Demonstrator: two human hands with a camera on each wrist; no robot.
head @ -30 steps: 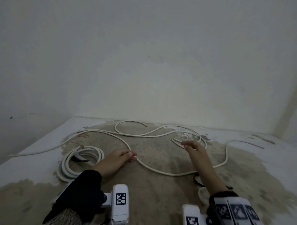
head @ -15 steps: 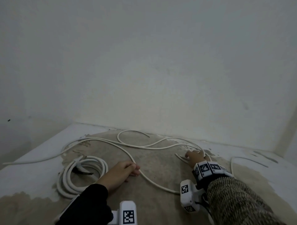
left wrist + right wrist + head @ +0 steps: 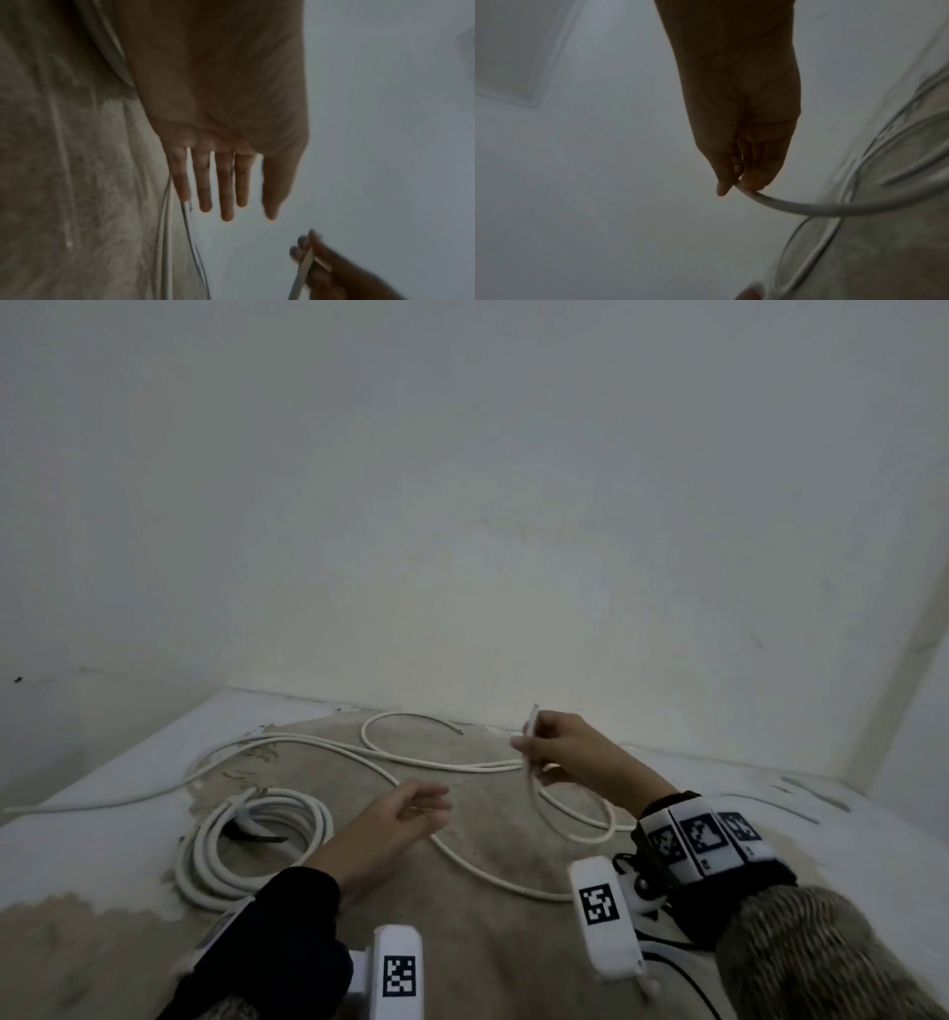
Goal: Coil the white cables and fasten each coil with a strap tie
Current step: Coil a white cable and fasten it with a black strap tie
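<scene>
In the head view a loose white cable winds across the worn table. My right hand is raised near the back wall and pinches this cable close to its end, which sticks up above the fingers. The right wrist view shows thumb and finger closed on the cable. My left hand hovers over the middle of the table, fingers straight, holding nothing. The left wrist view shows its fingers spread. At the left lies a coiled white cable with a dark strap tie round it.
The table meets a pale wall at the back. Its left edge runs diagonally, and a stretch of cable trails off over it. White wrist cameras with black markers sit at the bottom of the head view.
My right hand has taken the cable end off the table and lifted it. My left hand has let go of the cable it rested on and risen with fingers straight.
</scene>
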